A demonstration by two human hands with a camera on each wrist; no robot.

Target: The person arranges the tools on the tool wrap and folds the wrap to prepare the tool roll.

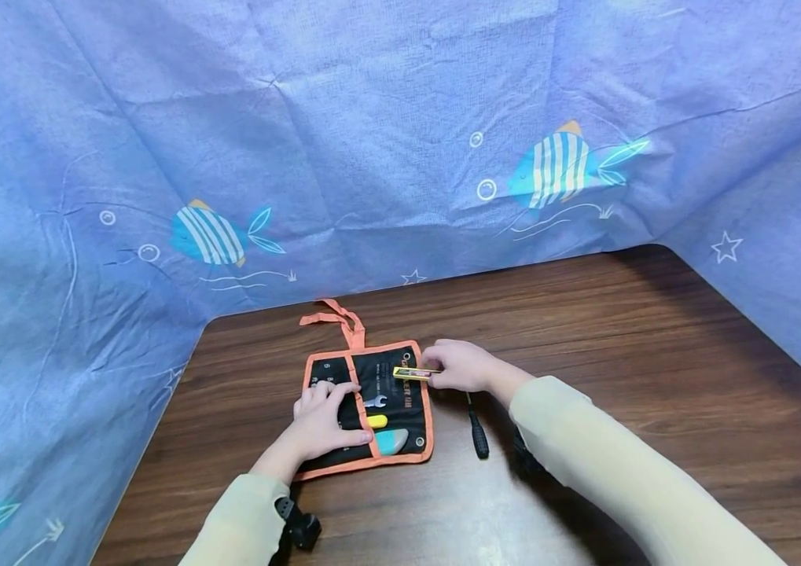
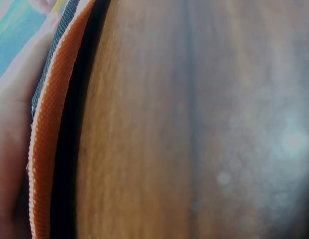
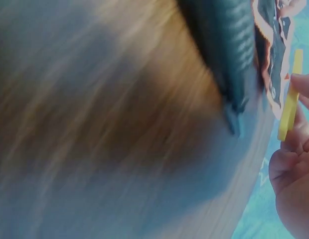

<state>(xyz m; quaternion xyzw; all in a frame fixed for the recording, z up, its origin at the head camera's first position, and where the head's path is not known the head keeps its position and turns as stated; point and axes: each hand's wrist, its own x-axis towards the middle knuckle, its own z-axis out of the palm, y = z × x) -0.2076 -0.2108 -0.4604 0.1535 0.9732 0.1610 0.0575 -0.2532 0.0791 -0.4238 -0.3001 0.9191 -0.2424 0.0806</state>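
Blue fabric (image 1: pixel 400 86) with printed striped fish is hanging behind a dark wooden table (image 1: pixel 598 314). Near the middle, a black tool pouch (image 1: pixel 375 371) with orange trim is lying unrolled, its orange ties (image 1: pixel 355 338) trailing toward the fabric. From the pocket band, a wrench (image 1: pixel 376 402), a yellow handle (image 1: pixel 376 421) and a teal-and-grey handle (image 1: pixel 391 442) are poking out toward the right.

The left hand (image 1: pixel 318 424) is resting across the pockets, fingers spread, with forefinger and thumb apart and both meeting the orange band. The right hand (image 1: pixel 460 365) is pinching a slim yellow bar (image 1: pixel 410 373) between thumb and fingers. That bar is pointing leftward over the pouch's right-hand panel, level with the upper part of the band; whether its end is touching the cloth I cannot tell. Just beside the pouch, a black-handled screwdriver (image 1: pixel 479 437) is lying on the table.

By my reading, the person is working at the stage of bringing the bar to the pockets, with the screwdriver lying outside them. Going further would call for lining the bar's tip up with a pocket mouth while the left hand is steadying the band.
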